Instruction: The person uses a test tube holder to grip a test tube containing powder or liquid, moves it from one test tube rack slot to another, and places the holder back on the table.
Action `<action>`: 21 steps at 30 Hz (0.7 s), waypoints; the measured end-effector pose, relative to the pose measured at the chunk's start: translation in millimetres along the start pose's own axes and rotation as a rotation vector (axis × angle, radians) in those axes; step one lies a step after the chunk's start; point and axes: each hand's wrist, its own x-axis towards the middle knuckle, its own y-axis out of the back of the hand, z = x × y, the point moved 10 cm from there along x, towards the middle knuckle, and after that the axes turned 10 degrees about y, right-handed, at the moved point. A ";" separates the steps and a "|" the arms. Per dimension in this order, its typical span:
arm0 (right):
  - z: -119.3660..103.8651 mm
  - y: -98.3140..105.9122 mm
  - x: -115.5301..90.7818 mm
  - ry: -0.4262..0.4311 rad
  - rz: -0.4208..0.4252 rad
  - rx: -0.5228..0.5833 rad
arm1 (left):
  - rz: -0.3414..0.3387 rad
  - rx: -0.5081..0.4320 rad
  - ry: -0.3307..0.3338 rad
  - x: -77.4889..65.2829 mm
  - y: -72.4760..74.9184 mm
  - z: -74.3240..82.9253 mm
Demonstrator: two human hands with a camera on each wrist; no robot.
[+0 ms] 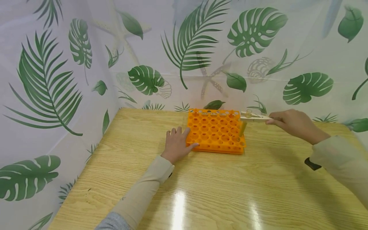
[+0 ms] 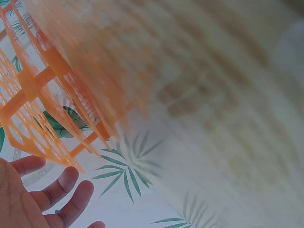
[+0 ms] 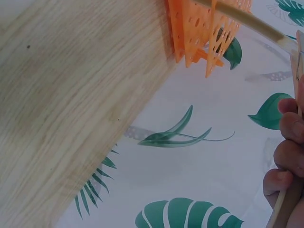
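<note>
An orange test tube rack with rows of round holes stands on the table. My left hand is at its left side, thumb along the front edge and the other fingers spread. In the left wrist view, loosely bent fingers lie by the rack's edge. My right hand grips a wooden test tube clamp by its handle end. The clamp's jaws hold a test tube with yellowish contents, slightly tilted, over the rack's right end. Whether its lower end is in a hole I cannot tell.
The wood-grain table ends at the back and left against a leaf-patterned cloth. The rack stands close to the table's back edge.
</note>
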 end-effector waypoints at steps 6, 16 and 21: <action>0.9 5.3 1.8 -0.008 -0.013 -0.007 | -0.001 0.005 -0.003 -0.2 0.4 0.5; 3.3 13.8 5.3 -0.030 -0.019 -0.033 | 0.020 0.018 -0.007 0.1 -0.5 0.0; 2.7 18.7 5.6 -0.021 0.002 -0.033 | 0.023 0.024 -0.009 0.7 -2.5 -0.6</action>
